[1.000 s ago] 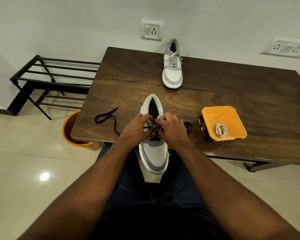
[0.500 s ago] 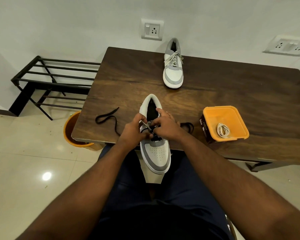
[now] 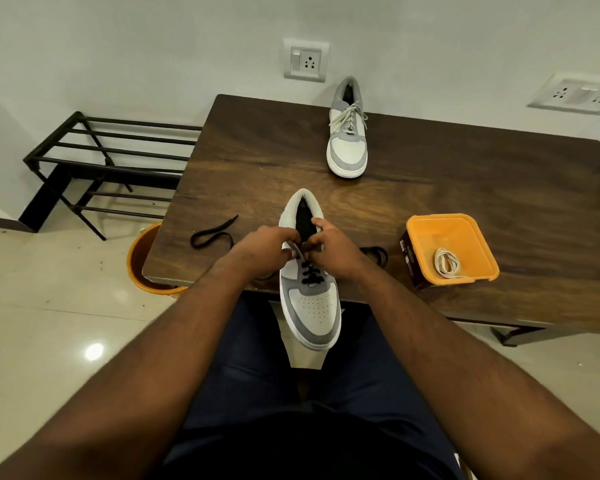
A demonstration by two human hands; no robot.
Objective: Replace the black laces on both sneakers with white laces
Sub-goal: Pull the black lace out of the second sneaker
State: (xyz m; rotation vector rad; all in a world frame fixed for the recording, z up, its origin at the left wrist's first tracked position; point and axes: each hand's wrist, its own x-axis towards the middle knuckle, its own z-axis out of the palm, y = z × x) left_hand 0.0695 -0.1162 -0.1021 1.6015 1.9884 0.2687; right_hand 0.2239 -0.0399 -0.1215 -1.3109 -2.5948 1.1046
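Head view: rack point(image 3: 111, 161) and bucket point(image 3: 142, 261) off table's point(image 3: 465, 188) left edge. Loose black lace point(image 3: 212, 232) near front-left corner. My left hand point(image 3: 264, 251) and right hand point(image 3: 336, 252) pinch the black lace at the upper eyelets of near sneaker point(image 3: 310, 292), toe overhanging front edge. Far sneaker point(image 3: 347, 140), white-laced, at back edge. Tub point(image 3: 471, 275) at right holds white lace point(image 3: 445, 263).

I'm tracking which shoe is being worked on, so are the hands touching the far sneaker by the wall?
Apart. The head view shows both the left hand and right hand at the near sneaker, with bare table between them and the far sneaker.
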